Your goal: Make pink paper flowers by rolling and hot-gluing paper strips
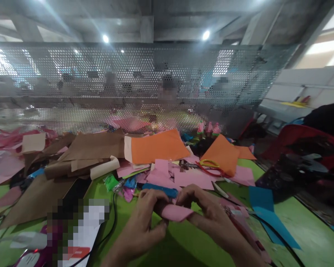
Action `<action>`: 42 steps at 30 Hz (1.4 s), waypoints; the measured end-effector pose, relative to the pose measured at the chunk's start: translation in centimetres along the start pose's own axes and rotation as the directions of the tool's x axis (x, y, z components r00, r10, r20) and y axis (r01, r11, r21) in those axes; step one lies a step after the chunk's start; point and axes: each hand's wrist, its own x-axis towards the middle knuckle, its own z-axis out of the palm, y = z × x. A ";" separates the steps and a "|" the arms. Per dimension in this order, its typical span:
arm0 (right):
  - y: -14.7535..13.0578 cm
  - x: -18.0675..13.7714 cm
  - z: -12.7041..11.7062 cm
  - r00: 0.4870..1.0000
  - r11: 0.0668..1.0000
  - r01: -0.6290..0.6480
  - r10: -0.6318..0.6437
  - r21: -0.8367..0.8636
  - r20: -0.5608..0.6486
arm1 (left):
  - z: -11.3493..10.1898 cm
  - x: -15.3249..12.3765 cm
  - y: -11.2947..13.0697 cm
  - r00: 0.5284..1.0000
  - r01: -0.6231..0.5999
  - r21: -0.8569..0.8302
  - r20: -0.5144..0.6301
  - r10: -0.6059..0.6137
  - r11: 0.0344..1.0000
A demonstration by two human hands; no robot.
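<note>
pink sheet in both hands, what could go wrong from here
The curled pink sheet might spring open if the left hand or right hand loosens, or crease if either pinches too hard. The black cable lies on the table beside the left forearm, so a sideways sweep of that arm could snag it.

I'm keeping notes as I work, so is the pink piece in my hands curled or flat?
Curled: the pink piece bends into a rounded shape, held between the left hand and right hand.
</note>
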 end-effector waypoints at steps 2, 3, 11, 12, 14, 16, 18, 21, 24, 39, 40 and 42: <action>-0.2 -0.2 -0.3 1.000 1.000 -0.001 0.001 0.024 0.010 | 0.2 0.0 0.1 1.000 -0.017 0.094 -0.019 0.019 0.995; -0.3 -0.3 -0.3 1.000 1.000 0.012 -0.013 0.025 0.013 | 0.2 0.0 0.1 1.000 -0.016 0.120 -0.021 0.019 0.993; -0.4 -0.5 0.7 0.967 0.916 0.247 -0.254 -0.316 0.020 | 0.9 0.8 -0.3 0.995 0.072 -0.095 -0.061 -0.078 0.993; -0.3 -0.5 0.9 0.963 0.906 0.263 -0.270 -0.332 0.026 | 0.9 1.0 -0.3 0.993 0.086 -0.157 -0.060 -0.097 0.984; 0.0 -0.4 1.0 0.956 0.893 0.286 -0.291 -0.348 0.036 | 0.8 1.3 -0.3 0.991 0.111 -0.252 -0.041 -0.125 0.961; 0.1 -0.4 1.1 0.950 0.882 0.301 -0.311 -0.362 0.031 | 0.6 1.5 -0.5 0.991 0.121 -0.297 -0.021 -0.133 0.947; 0.3 -0.2 1.1 0.943 0.873 0.313 -0.333 -0.374 0.012 | 0.4 1.6 -0.7 0.991 0.120 -0.300 -0.016 -0.131 0.946; 0.4 0.0 1.0 0.935 0.868 0.323 -0.355 -0.377 -0.018 | 0.4 1.5 -1.1 0.990 0.140 -0.303 0.012 -0.143 0.943; 0.4 0.1 1.0 0.942 0.876 0.297 -0.334 -0.380 -0.036 | 0.6 1.3 -1.2 0.984 0.178 -0.366 0.069 -0.164 0.913; 0.0 0.0 2.2 0.965 0.879 0.260 -0.245 -0.400 0.089 | 1.7 1.3 -1.3 0.947 0.287 -0.522 0.026 -0.321 0.803; 0.0 -0.1 2.2 0.965 0.877 0.263 -0.244 -0.402 0.098 | 1.7 1.3 -1.2 0.943 0.293 -0.531 0.023 -0.332 0.795; -0.2 -0.2 2.3 0.963 0.879 0.271 -0.246 -0.393 0.114 | 1.6 1.3 -0.9 0.940 0.298 -0.549 0.026 -0.340 0.781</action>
